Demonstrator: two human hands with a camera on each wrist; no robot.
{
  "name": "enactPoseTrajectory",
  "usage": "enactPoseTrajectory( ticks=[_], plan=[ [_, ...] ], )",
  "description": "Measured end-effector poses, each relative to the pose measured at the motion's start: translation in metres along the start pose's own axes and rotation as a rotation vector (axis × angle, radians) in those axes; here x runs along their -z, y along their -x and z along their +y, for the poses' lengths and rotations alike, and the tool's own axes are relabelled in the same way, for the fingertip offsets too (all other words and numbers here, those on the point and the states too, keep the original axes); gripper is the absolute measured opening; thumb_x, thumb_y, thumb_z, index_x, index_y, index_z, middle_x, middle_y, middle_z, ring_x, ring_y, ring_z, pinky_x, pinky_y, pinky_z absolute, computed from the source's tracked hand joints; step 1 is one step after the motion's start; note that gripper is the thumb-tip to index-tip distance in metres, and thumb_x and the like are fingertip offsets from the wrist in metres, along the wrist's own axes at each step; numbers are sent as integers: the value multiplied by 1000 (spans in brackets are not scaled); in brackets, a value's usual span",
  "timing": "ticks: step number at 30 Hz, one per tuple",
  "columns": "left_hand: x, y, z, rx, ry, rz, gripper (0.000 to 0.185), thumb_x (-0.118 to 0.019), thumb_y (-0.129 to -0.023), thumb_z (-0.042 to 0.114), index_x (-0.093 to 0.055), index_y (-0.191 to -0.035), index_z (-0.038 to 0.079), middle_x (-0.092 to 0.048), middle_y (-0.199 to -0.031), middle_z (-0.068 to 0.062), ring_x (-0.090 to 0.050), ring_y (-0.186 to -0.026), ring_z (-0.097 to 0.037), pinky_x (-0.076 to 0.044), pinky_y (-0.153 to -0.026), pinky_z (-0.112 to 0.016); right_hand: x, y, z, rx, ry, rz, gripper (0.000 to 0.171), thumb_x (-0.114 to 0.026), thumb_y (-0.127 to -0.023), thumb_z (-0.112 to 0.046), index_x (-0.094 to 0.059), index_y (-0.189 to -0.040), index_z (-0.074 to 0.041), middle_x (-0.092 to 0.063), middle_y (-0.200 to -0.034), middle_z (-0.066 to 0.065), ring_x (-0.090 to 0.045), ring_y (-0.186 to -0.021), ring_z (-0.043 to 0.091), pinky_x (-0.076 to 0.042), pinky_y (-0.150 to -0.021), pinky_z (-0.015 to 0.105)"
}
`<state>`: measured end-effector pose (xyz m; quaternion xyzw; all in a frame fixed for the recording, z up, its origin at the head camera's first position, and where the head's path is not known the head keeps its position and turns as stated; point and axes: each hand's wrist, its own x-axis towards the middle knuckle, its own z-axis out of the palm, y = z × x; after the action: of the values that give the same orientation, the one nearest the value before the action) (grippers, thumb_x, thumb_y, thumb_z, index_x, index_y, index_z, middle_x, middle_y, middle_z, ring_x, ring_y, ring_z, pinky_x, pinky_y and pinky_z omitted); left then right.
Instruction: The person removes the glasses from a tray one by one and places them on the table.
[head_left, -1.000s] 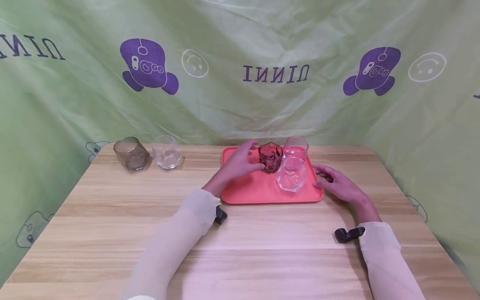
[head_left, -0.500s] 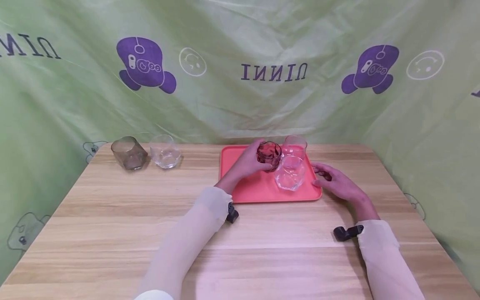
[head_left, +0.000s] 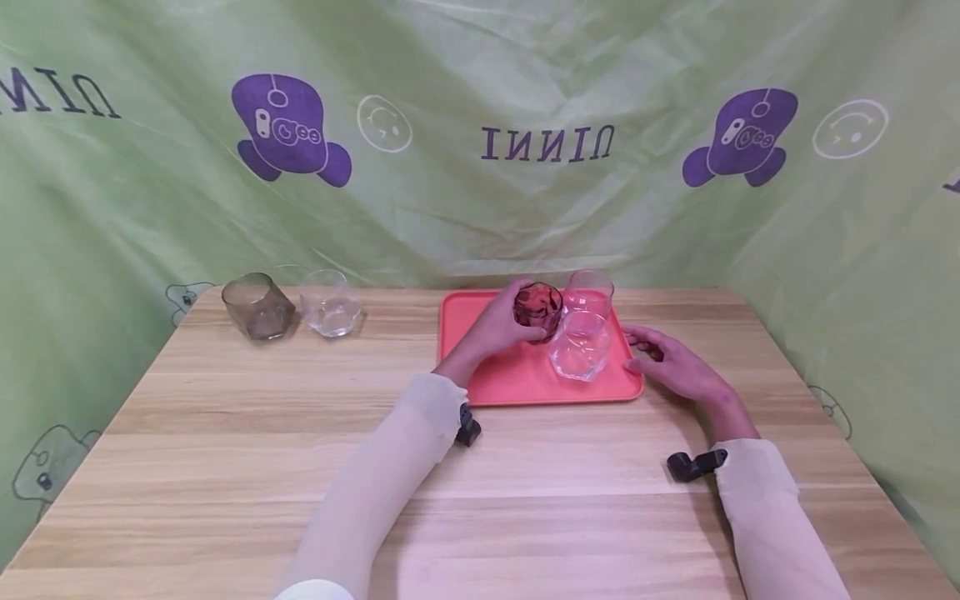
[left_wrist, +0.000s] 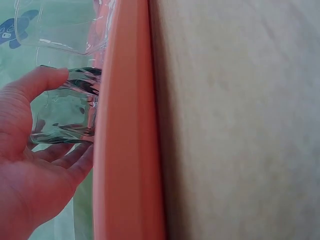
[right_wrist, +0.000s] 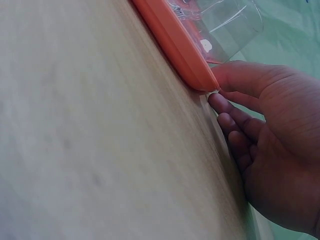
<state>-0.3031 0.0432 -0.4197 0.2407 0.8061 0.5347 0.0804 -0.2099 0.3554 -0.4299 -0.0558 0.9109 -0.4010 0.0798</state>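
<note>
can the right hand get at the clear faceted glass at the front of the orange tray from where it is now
Probably yes. The right hand rests at the orange plastic tray's right edge, and the clear faceted glass stands just inside that edge with nothing between them. The left hand grips the dark red glass on the far side.

A light wooden counter [head_left: 225, 467] with lengthwise grain fills the lower frame. Behind it and along both sides hangs a wrinkled pale green cloth backdrop [head_left: 465, 217], printed with purple cartoon figures [head_left: 288, 129], white smiley outlines and mirrored lettering. Lighting is even.
</note>
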Motion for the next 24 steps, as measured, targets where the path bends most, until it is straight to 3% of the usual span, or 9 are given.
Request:
enactPoseTrajectory(
  ticks=[24],
  plan=[
    [0, 2, 0, 34, -35, 54, 86, -90, -82, 16, -43, -154, 10, -57, -140, -13, -56, -125, -28, -51, -101, -40, 1, 1, -1, 1, -1, -3, 72, -68, -101, -29, -35, -158, -1, -46, -145, 26, -40, -135, 44, -28, -113, 64]
  ],
)
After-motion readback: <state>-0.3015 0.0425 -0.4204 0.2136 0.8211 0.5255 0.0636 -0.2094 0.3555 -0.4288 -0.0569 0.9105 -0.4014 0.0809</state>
